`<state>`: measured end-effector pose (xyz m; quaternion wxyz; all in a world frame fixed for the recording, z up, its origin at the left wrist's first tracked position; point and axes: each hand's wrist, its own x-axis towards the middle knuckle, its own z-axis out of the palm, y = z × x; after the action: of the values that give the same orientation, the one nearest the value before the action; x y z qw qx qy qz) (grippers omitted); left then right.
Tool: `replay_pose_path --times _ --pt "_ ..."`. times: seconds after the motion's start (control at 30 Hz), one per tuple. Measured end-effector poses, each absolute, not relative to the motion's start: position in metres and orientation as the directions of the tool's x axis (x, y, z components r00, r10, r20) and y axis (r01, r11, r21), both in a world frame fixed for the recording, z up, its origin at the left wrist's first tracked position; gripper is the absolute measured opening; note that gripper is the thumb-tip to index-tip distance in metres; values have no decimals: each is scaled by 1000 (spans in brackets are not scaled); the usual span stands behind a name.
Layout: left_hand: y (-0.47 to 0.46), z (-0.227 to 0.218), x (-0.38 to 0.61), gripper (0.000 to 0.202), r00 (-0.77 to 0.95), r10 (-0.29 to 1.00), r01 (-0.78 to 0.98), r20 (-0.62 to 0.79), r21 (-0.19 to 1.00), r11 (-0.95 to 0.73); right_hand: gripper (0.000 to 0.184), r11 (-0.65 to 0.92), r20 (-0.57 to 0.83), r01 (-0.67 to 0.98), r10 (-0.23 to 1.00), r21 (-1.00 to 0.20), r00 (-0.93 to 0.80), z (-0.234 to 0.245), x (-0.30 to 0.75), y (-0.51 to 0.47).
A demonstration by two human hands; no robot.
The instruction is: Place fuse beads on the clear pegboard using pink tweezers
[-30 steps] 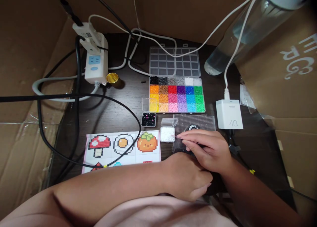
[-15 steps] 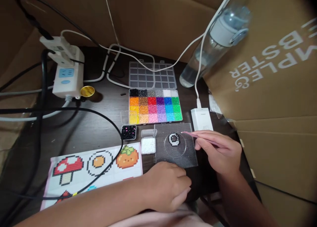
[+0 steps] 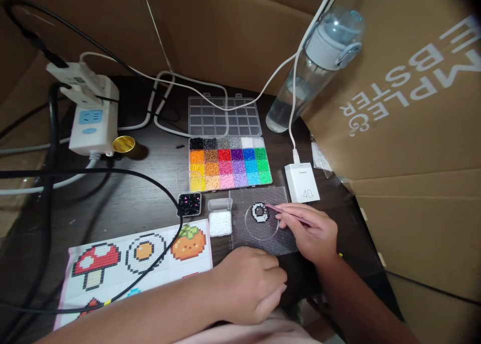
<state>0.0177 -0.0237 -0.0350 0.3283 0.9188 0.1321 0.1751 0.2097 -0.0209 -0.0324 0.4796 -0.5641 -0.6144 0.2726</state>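
Pink tweezers (image 3: 291, 213) are pinched in my right hand (image 3: 317, 232), which is closed around them. Their tip is at the upper right edge of a small ring of black and white fuse beads (image 3: 260, 212). Any bead in the tip is too small to make out. The ring sits on a clear pegboard (image 3: 240, 241), inside a faint circular outline. My left hand (image 3: 252, 284) rests in a loose fist just below the board, with nothing visible in it. Left of the board stand a small box of white beads (image 3: 220, 224) and one of black and pink beads (image 3: 189, 204).
Behind the board lies a sorted bead case (image 3: 231, 163) with its clear lid (image 3: 225, 116) open. A pattern sheet (image 3: 112, 234) lies left, crossed by a black cable. A water bottle (image 3: 308, 68), white charger (image 3: 302, 182), power strip (image 3: 93, 118) and gold cap (image 3: 124, 144) stand around.
My right hand has moved left and slightly down, bringing the tweezers' tip from beside the bead ring to its edge. The whole view has shifted slightly. My left hand stays put.
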Motion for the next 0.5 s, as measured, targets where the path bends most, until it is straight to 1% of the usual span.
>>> replay_pose_path --times 0.23,0.5 --pt "-24 -36 18 22 903 356 125 242 645 -754 16 211 279 433 955 -876 100 -32 209 -22" --pt "-24 -35 18 25 902 357 120 244 652 -749 18 203 276 409 952 -890 128 -31 209 -21"
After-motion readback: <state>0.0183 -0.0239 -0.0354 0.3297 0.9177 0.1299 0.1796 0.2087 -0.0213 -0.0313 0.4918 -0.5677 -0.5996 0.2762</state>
